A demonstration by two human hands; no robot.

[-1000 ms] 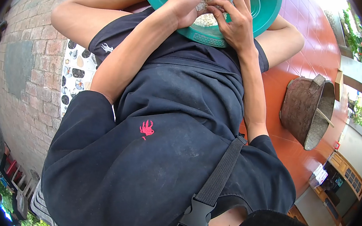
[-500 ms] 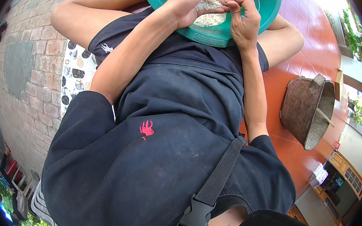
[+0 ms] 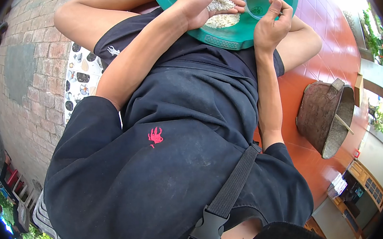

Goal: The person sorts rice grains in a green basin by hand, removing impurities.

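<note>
My left hand (image 3: 197, 5) is turned palm up with its fingers stretched out, and a small heap of white rice grains (image 3: 220, 2) rests on it. Below that hand, more rice (image 3: 223, 21) lies in a green plastic basin (image 3: 221, 40) on my lap. My right hand (image 3: 274, 23) has thumb and index finger pinched together by the rim of a clear round container (image 3: 254, 0) with a bluish edge. Whatever the pinch holds, if anything, is too small to make out. A dark object at the basin's far side is partly hidden by my left hand.
A brown wooden tub-like vessel (image 3: 321, 115) with a stick (image 3: 344, 124) in it stands on the red tiled floor (image 3: 297, 83) to the right. To the left are a patterned mat (image 3: 78, 77) and brick paving (image 3: 44, 71). Stacked chairs (image 3: 42, 214) stand at lower left.
My right hand has moved from beside my left palm to the right, to the rim of the clear container, uncovering more of it. My left hand has stayed put with the rice.
</note>
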